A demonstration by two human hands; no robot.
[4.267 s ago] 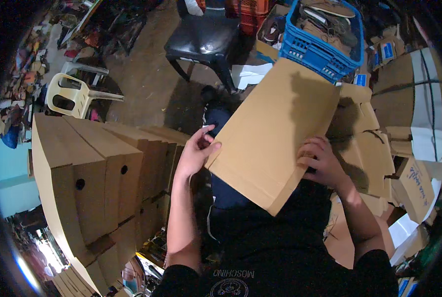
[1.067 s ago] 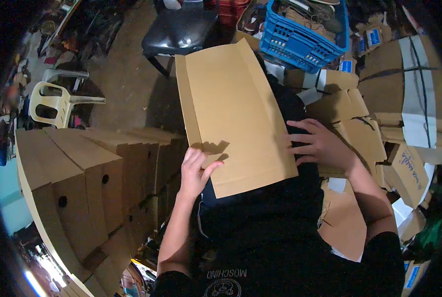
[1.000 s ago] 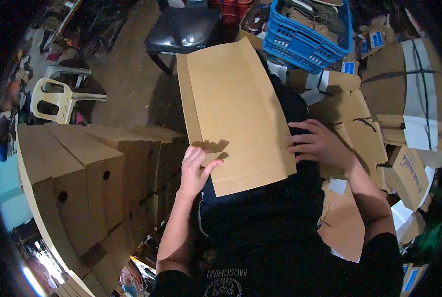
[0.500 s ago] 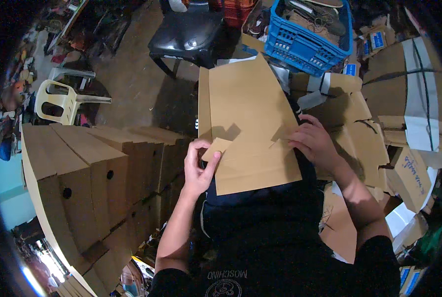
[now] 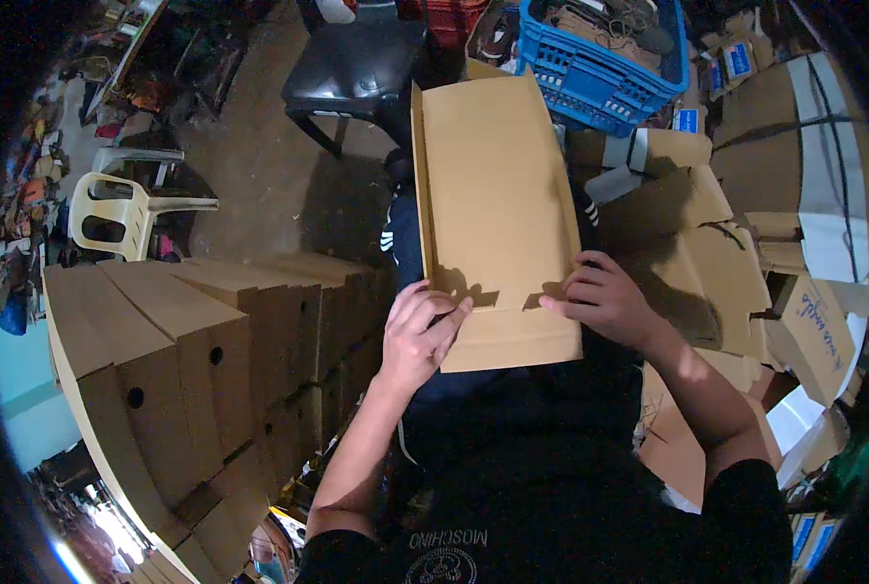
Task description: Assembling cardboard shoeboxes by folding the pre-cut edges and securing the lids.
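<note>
A flat brown cardboard blank (image 5: pixel 498 204) lies lengthwise over my lap, its long side flaps folded up. My left hand (image 5: pixel 417 336) pinches its near left edge beside a cut notch. My right hand (image 5: pixel 602 300) presses the near right edge beside the matching notch. Both hands grip the same sheet, and the near end flap lies flat between them.
A row of folded brown boxes (image 5: pixel 191 341) stands at my left. Loose flattened cardboard (image 5: pixel 707 243) is piled at my right. A blue plastic crate (image 5: pixel 605 58) and a black chair (image 5: pixel 351 73) sit ahead, and a white plastic chair (image 5: pixel 118 209) stands at far left.
The cardboard blank went from tilted and fully flat to lying straight along my lap, with its side flaps folded inward. Both hands shifted down to its near end.
</note>
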